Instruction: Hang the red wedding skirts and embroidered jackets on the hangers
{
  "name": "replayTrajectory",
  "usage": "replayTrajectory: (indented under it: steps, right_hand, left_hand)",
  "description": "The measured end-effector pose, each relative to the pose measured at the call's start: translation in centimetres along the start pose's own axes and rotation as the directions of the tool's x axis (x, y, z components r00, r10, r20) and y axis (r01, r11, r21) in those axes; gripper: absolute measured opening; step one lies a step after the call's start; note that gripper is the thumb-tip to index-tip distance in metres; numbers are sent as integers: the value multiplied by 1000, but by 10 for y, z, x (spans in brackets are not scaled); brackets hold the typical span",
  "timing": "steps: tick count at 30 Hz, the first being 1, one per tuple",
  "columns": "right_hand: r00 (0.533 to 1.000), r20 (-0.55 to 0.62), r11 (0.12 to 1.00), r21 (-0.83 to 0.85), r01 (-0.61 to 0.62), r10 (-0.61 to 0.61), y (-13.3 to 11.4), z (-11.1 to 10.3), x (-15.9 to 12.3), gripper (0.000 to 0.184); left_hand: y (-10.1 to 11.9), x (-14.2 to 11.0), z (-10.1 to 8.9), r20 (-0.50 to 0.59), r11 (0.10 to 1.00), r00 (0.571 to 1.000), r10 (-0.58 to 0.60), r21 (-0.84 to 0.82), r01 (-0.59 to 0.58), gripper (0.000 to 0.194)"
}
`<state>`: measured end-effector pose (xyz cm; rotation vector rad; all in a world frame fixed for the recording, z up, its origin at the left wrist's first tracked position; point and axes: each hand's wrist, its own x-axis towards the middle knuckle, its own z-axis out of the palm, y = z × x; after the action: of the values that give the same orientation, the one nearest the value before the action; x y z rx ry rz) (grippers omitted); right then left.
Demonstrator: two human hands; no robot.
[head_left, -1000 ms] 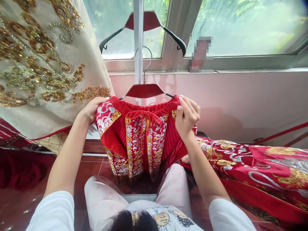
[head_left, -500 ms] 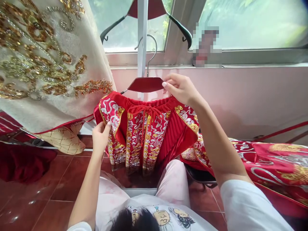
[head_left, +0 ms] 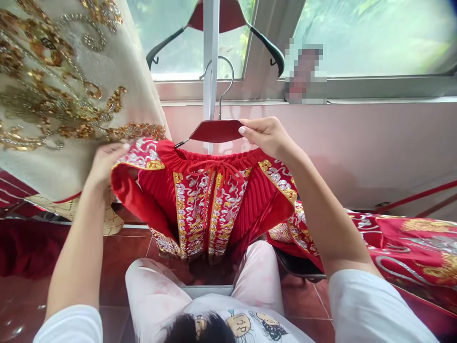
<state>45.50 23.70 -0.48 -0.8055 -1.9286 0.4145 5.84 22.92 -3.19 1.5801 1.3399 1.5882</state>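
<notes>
**Red embroidered skirt held at its hanger by the window**

A red pleated skirt [head_left: 210,200] with silver and gold embroidered panels hangs from a red hanger [head_left: 216,130], whose metal hook loops by a white vertical pole [head_left: 210,52] in front of the window. The right hand [head_left: 266,136] pinches the right end of the hanger between thumb and fingers, just above the skirt's gathered waistband and its red drawstring bow. The left hand [head_left: 103,162] grips the skirt's left edge, fingers closed on the embroidered flap and lifting it outward so the plain red lining shows beneath.

To the left, touching the left hand's back, hangs a cream garment [head_left: 60,95] covered in gold sequin scrolls. A second, bare hanger [head_left: 217,24] with black tips sits higher on the pole. At the right, another red embroidered garment [head_left: 392,247] lies spread out, near the right forearm. Below are the person's pale pink trousers [head_left: 157,290] and a red tiled floor [head_left: 89,257].
</notes>
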Motion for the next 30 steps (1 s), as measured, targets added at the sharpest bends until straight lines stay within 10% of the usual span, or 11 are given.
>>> replayTrajectory:
  steps: [3, 5, 9, 11, 14, 18, 23, 30]
  right_hand:
    - [1000, 24, 992, -121, 20, -17, -7, -3, -7, 25]
    - [998, 33, 974, -217, 59, -53, -13, -8, -15, 23]
    - [984, 10, 931, -321, 174, -180, -13, -24, -31, 19]
    - [978, 62, 921, -329, 207, -198, -7, -33, -34, 14]
    - [969, 191, 936, -286, 207, -156, 2, -42, -32, 14]
    - [933, 332, 896, -359, 261, -139, -3, -50, -26, 18]
    - [902, 430, 810, -512, 286, -47, -9, -52, -30, 21]
    - [950, 221, 947, -187, 261, -218, 4, -42, -27, 16]
  left_hand:
    - [-10, -10, 17, 103, 942, 994, -23, 334, -13, 36]
    - [-2, -25, 27, 36, 878, 980, 194, 439, -190, 34]
    - [30, -38, 46, 280, 541, 716, 639, 498, -678, 29]
    - [39, -34, 56, 493, 409, 610, 620, 460, -788, 29]
    - [41, -26, 66, 639, 393, 581, 504, 429, -813, 27]
    - [42, -21, 72, 693, 406, 590, 414, 439, -801, 28]
    - [51, -13, 74, 720, 694, 607, 336, 247, -676, 25]
    - [46, -5, 73, 488, 977, 853, 185, 2, -213, 29]
